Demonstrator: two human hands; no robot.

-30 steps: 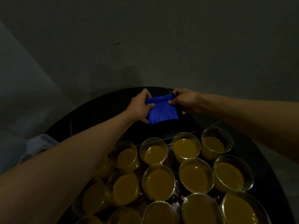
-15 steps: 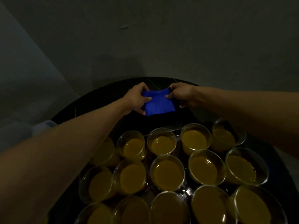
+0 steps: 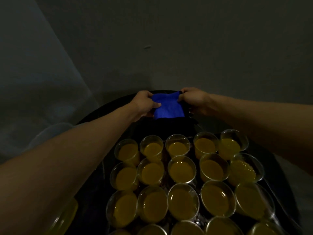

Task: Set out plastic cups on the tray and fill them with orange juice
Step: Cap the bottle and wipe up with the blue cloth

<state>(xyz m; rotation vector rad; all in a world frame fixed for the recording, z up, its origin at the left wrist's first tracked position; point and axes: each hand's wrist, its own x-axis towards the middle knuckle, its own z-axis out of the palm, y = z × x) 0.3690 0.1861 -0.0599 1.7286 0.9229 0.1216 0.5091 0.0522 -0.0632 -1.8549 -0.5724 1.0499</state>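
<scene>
Several clear plastic cups [image 3: 182, 171] filled with orange juice stand packed in rows on a dark tray [image 3: 100, 189] in the lower half of the view. Beyond them, over the far side of a dark round table [image 3: 105, 112], both hands hold a small blue cloth [image 3: 167, 108] between them. My left hand [image 3: 144, 104] pinches its left edge with thumb on top. Its right top corner is pinched by my right hand [image 3: 193, 100]. The cloth hangs folded, clear of the cups.
A grey wall [image 3: 169, 48] rises right behind the table. A pale translucent container [image 3: 50, 131] sits at the left, partly behind my left forearm. One more juice cup [image 3: 67, 216] shows under my left arm at the lower left.
Both hands stay on the blue cloth at the table's far side. The view has tilted, so more rows of filled cups show near the bottom.
</scene>
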